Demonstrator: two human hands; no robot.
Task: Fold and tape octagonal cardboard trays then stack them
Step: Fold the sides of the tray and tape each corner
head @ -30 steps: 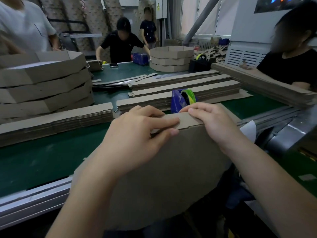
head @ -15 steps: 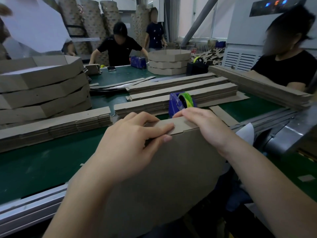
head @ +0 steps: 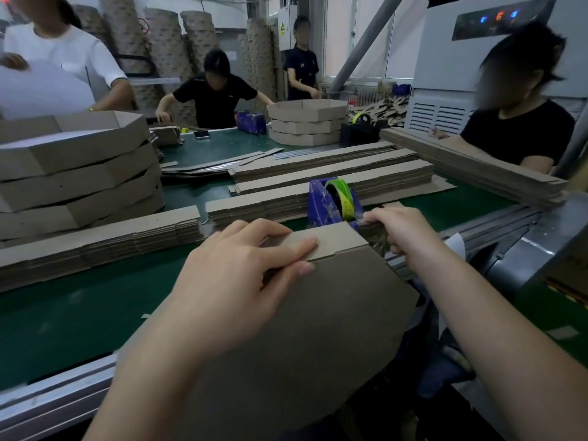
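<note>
Right hand (head: 401,231) has left the flap (head: 331,240) to pinch tape (head: 343,198) at the blue dispenser (head: 318,205). Left hand (head: 235,281) alone pinches that flap on the upright cardboard tray (head: 302,332) by the conveyor belt (head: 79,308); slipping could free the fold.

Dim indoors, cool and flat. Lit mainly from the windows (head: 356,39) far behind the tape dispenser (head: 331,202), blown to near white there. Faint sheen on the green worktop (head: 79,307) left of the dispenser; brighter glare on the metal frame (head: 537,240) to its right. Small glint on the tape (head: 359,221) at the dispenser's front. Soft shadow under the fingers (head: 299,246) of the left hand (head: 235,281), on the cardboard tray (head: 318,329) just in front of the dispenser. Near black below the tray. Sharp around the dispenser, softer behind it; faces there blurred. White sheet (head: 41,90) far left of it smeared and washed out. Straight edges bowed, forearms stretched toward the edges of view.
</note>
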